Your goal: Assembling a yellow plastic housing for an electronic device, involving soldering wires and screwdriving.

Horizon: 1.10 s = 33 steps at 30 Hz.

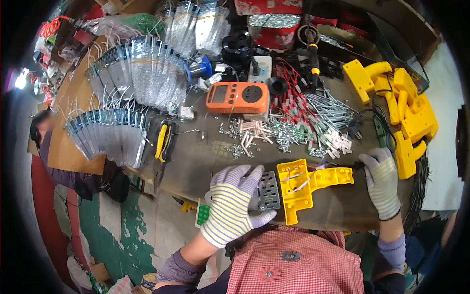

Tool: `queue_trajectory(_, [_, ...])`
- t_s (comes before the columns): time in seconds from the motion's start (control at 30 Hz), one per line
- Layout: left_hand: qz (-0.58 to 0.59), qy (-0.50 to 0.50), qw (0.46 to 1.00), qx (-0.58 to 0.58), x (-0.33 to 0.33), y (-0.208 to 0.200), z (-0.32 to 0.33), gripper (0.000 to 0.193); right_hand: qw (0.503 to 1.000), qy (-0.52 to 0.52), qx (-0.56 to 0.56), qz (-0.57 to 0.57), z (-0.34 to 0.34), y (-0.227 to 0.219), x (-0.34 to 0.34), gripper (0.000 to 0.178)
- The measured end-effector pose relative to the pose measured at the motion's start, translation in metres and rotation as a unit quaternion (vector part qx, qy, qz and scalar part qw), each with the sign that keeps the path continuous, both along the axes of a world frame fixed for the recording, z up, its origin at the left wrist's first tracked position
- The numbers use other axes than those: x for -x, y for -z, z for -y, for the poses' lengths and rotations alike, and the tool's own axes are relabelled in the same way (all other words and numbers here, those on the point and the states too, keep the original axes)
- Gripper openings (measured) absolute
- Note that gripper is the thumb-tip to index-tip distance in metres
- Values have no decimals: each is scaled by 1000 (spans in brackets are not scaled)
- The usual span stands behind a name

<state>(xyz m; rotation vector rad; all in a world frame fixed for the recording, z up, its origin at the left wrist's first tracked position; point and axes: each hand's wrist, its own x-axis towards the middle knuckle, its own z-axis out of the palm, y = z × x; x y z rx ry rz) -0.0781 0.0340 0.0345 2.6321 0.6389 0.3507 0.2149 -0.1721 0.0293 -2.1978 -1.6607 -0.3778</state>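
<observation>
Near the front edge of the bench [338, 210], the left hand [234, 203], in a striped glove, lay with spread fingers over a grey perforated metal plate [269, 191], pressing it down rather than clenching it, just beside a yellow plastic housing [306, 186] with white wires lying inside. At the housing's far end the gloved right hand [383, 181] rested palm down with fingers loosely curled; whether it grasped anything I cannot tell. Behind them lay scattered screws [284, 134], an orange meter [238, 97] and stacked yellow housings [409, 112].
</observation>
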Motion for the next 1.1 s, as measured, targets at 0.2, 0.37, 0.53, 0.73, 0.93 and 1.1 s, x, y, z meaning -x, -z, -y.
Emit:
queue_trajectory(0.2, [185, -194, 917, -296, 10, -24, -134, 17, 993, 34, -81, -78, 11, -2, 37, 31])
queue_trajectory(0.37, [-230, -205, 895, -321, -40, -24, -196, 24, 988, -44, -97, -114, -4, -5, 47, 29])
queue_trajectory(0.53, [-166, -196, 938, -234, -42, -29, -213, 16, 986, -81, -102, -107, -6, -19, 48, 26])
queue_trajectory(0.73, [-227, -29, 918, -323, -71, -27, -233, 24, 983, -92, -110, -112, -20, -17, 51, 24])
queue_trajectory(0.93, [-15, -74, 951, -300, -39, -43, -274, 17, 983, -118, -89, -109, -8, -21, 50, 21])
queue_trajectory(1.1, [110, -190, 952, -215, -40, -67, -305, 23, 984, -64, -100, -135, -4, -13, 48, 19])
